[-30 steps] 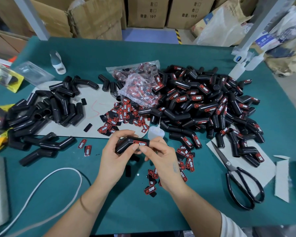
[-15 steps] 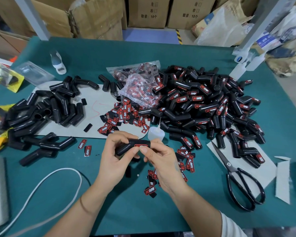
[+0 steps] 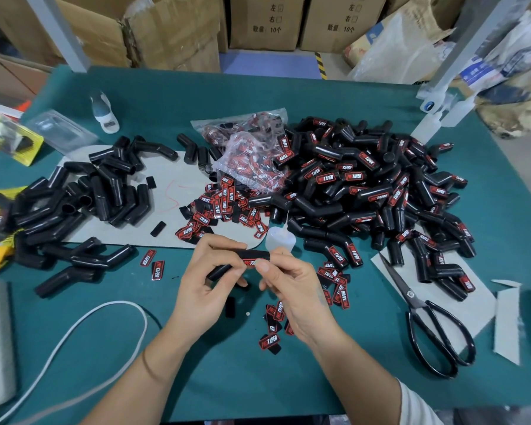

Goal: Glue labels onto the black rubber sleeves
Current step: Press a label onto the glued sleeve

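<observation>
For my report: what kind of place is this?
Probably a small workshop or warehouse packing area: a green worktable heaped with labelled rubber sleeves, stacked cardboard cartons behind it, and loose red labels.

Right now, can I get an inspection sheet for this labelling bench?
Surface: green table, grey mats under the piles.
Job's things: held sleeve with label; unlabelled sleeves left; labelled pile right; loose labels; glue bottle.
Clutter: scissors, label bag, white bottle.
Grippers: left hand grips the sleeve; right hand pinches its labelled end.
Cables: white cord.
Surroundings: cardboard boxes.
</observation>
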Demonstrator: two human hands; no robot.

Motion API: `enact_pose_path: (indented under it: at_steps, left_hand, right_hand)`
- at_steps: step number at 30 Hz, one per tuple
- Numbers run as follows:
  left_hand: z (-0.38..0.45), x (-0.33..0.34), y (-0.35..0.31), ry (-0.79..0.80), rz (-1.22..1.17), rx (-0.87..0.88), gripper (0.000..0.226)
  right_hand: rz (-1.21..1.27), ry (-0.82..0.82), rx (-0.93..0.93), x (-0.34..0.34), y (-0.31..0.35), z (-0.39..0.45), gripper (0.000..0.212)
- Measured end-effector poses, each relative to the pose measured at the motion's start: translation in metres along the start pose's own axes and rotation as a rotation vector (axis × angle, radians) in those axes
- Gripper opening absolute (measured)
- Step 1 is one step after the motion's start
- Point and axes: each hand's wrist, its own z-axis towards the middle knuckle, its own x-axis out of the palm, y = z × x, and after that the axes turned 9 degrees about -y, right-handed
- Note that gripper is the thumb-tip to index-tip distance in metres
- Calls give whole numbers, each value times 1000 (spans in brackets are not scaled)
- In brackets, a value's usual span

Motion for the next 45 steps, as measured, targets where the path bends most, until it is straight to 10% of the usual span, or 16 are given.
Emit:
enact_pose_path:
  at_steps: [45]
  left_hand:
    - [1,-3,14,64,73,47,19]
  right_hand:
    - [-51,-52,6,3,-8,0,25]
